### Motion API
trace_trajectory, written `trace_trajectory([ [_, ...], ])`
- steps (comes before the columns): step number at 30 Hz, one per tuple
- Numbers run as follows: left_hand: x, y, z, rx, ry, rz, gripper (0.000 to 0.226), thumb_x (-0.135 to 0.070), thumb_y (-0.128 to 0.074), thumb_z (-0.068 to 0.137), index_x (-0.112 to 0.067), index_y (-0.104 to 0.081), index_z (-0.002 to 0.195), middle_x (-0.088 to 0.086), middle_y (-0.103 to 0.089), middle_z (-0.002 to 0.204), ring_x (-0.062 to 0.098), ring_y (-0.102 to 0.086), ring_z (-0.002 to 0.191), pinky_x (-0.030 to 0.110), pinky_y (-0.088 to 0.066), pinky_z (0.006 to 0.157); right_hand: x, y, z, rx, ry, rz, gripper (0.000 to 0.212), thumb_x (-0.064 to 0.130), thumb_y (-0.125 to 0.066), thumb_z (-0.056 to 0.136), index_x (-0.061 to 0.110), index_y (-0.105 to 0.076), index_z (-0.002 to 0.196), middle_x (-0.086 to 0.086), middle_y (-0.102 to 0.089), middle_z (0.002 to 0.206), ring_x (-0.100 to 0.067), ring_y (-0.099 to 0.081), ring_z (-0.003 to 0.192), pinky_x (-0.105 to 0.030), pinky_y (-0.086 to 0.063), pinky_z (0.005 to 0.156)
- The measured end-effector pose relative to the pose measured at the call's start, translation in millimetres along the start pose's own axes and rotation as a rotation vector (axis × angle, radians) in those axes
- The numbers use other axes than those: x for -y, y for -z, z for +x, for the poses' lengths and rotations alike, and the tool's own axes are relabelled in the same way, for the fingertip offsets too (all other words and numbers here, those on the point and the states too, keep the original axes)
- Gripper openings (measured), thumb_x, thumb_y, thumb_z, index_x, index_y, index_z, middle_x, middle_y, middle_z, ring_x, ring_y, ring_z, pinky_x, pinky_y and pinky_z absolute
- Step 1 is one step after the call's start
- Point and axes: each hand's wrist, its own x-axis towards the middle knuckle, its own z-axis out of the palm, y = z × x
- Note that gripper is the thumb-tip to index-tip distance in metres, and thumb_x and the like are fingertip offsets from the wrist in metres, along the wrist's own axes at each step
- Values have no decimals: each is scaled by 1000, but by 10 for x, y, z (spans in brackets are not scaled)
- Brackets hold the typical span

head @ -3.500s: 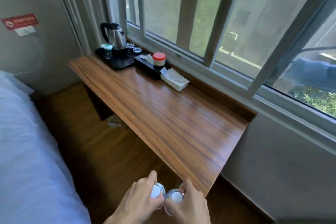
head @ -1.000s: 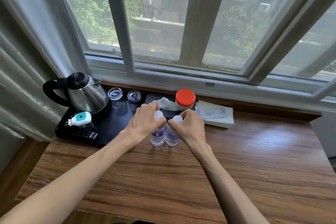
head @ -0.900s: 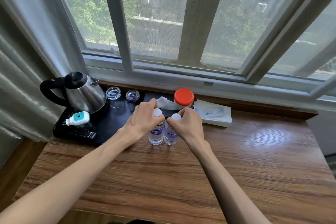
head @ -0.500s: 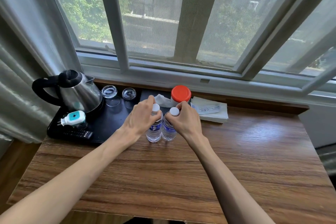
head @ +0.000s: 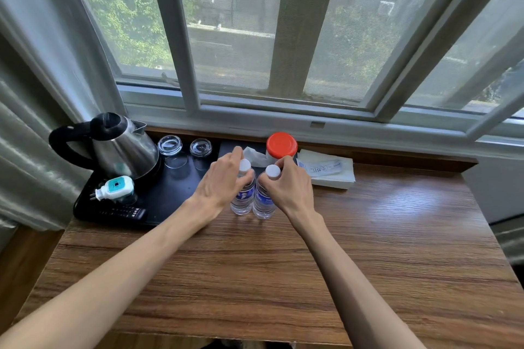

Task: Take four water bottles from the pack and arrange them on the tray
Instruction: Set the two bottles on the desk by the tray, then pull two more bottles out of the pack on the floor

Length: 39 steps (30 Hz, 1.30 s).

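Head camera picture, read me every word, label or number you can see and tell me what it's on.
Nothing reads clearly.
Left bottle: blue label, too blurred.
Right bottle: blue label, too blurred.
White packet: printed characters, too small.
Remote on the black tray: white print, illegible.

Glossy wood-grain table (head: 368, 249), shiny steel kettle (head: 124, 147), clear plastic bottles (head: 252, 198), glossy black tray (head: 170, 195)

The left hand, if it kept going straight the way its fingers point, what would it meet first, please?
Probably the crumpled white tissue just beyond the left hand, which holds the left water bottle. Behind that lies the window sill. Depth is hard to judge here.
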Motion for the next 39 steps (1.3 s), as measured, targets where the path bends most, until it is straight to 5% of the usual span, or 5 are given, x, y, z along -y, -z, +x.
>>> trace_trajectory([
  [9, 40, 36, -53, 76, 28, -71, 30, -38, -67, 90, -16, -51, 101, 0, -62, 93, 24, -61, 82, 41, -50, 74, -82, 4, -83, 29, 19, 56, 35, 45, -68, 85, 22, -54, 107, -2, -74, 91, -26, -69, 82, -41, -56, 69],
  [15, 42, 88, -95, 13, 197, -190, 31, -34, -72, 80, -18, -59, 103, -8, -59, 75, 10, -56, 67, 29, -43, 61, -138, 53, -141, 46, 11, 137, 45, 43, -76, 82, 24, -55, 117, 12, -60, 72, -14, -65, 75, -37, -55, 67],
  [22, -307, 237, -145, -124, 4, -149, 26, -17, -70, 83, -14, -63, 107, 0, -55, 95, 12, -56, 70, 33, -53, 71, -291, 348, -265, -42, 22, 169, 46, 46, -74, 81, 28, -57, 120, 8, -65, 69, -7, -66, 70, -41, -59, 67],
  [31, -1324, -225, -190, 280, -127, -114, 71, -24, -74, 83, -11, -43, 147, 7, -48, 143, 22, -48, 131, 35, -38, 111, -1186, 1146, -717, -114, -98, 224, 65, 42, -77, 83, 20, -55, 139, 2, -68, 124, -14, -63, 117, -34, -53, 98],
  [39, -2373, -1043, -380, 464, -276, -36, 72, -32, -73, 83, -11, -44, 147, 7, -47, 150, 19, -43, 138, 30, -32, 115, -2216, 2001, -1507, -102, -268, 221, 80, 38, -78, 87, 15, -40, 153, -3, -51, 152, -17, -49, 139, -31, -41, 113],
])
